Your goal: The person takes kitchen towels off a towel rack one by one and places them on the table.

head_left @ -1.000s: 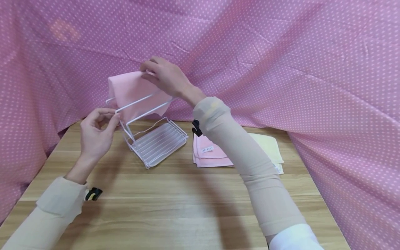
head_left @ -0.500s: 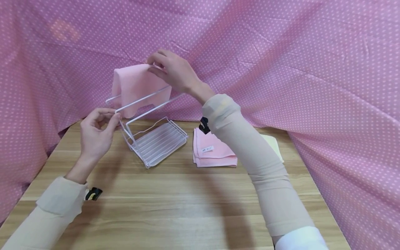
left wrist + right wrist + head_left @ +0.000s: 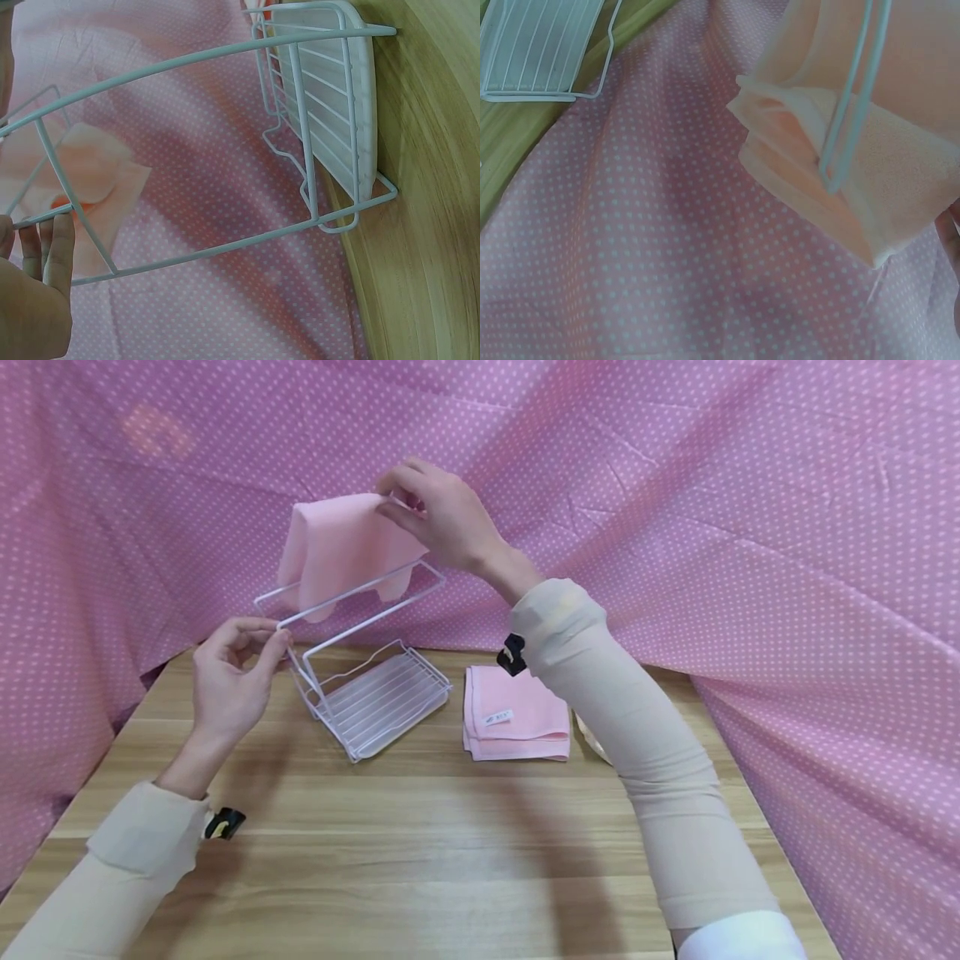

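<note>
A white wire rack (image 3: 386,702) with a ribbed tray base stands at the left of the table, its long upper bars reaching out to the right. My left hand (image 3: 236,681) pinches the wire at the upper left corner of the rack. Above the bars, my right hand (image 3: 446,514) pinches the right part of the top edge of a folded pink towel (image 3: 341,543). The towel hangs down in a fold, its lower part overlapping the bars. In the right wrist view a bar end crosses in front of the towel (image 3: 911,150), and only fingertips show at the right edge.
A folded pink towel (image 3: 517,702) with a white label lies right of the rack. My right sleeve (image 3: 622,693) mostly hides a pale cloth beyond it. A pink dotted curtain (image 3: 712,527) hangs behind the wooden table (image 3: 420,843).
My right hand has moved up and to the right with the pink towel, which now sits higher over the bars. The left hand and the rack have stayed put.
</note>
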A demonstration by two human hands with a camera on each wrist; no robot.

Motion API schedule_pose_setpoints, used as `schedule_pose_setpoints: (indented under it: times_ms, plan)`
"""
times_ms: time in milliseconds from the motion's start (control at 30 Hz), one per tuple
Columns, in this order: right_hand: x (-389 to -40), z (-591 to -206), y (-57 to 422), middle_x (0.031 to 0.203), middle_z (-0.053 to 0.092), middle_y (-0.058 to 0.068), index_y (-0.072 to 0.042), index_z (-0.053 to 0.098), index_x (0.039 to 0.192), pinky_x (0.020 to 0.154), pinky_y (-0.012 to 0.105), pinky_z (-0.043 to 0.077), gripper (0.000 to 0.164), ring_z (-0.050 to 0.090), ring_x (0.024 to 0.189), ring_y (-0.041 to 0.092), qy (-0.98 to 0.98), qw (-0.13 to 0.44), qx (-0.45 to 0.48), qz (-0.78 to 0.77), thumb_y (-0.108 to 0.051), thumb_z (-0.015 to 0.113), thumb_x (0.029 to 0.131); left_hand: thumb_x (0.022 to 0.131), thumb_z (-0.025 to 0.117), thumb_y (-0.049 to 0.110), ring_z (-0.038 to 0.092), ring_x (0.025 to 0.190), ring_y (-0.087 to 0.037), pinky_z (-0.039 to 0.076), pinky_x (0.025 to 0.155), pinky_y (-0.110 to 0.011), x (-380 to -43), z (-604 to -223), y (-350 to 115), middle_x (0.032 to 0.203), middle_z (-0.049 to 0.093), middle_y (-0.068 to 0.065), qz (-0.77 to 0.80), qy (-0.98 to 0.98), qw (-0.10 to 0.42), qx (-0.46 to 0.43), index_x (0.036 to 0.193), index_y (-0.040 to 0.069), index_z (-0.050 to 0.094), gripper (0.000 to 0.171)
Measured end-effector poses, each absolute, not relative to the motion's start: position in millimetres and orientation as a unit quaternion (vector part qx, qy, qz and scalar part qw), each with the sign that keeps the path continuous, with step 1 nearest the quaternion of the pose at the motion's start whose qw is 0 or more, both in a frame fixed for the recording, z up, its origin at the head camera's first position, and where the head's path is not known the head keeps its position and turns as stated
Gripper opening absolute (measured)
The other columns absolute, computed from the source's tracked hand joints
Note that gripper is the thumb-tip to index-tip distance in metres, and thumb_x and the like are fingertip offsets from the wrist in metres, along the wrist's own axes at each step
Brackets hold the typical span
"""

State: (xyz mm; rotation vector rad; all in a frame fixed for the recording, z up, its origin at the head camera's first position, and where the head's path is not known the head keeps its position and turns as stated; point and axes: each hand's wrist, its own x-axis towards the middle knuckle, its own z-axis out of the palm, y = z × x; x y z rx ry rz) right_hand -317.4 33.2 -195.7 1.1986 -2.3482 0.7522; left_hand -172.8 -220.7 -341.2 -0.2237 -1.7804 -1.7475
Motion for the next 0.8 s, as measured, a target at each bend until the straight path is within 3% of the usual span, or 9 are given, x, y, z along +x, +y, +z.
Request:
schedule_pose_setpoints:
  times_ms: [267, 800]
  plan:
    - [-314, -187, 46, 0.107, 0.071, 0.007, -0.005, 0.073, 0.116, 0.089, 0.015, 0.06, 0.023, 0.064, 0.096, 0.012, -0.823, 0.209, 0.432, 0.303, -0.023, 0.068, 0.104, 0.095, 0.069, -0.011, 0.07, 0.068, -0.004, 0.07, 0.069, -0.017, -173, -340, -222, 0.081, 0.076, 0.007, -0.653, -0.685, 0.312, -0.084, 0.095, 0.018, 0.073, 0.03]
    - [-304, -173, 79, 0.103, 0.072, 0.012, 0.001, 0.073, 0.111, 0.084, 0.017, 0.063, 0.019, 0.062, 0.09, 0.006, -0.79, 0.244, 0.43, 0.363, -0.016, 0.072, 0.102, 0.095, 0.069, -0.011, 0.07, 0.072, -0.005, 0.07, 0.072, -0.018, -174, -340, -222, 0.083, 0.076, 0.006, -0.656, -0.684, 0.308, -0.082, 0.096, 0.015, 0.073, 0.026]
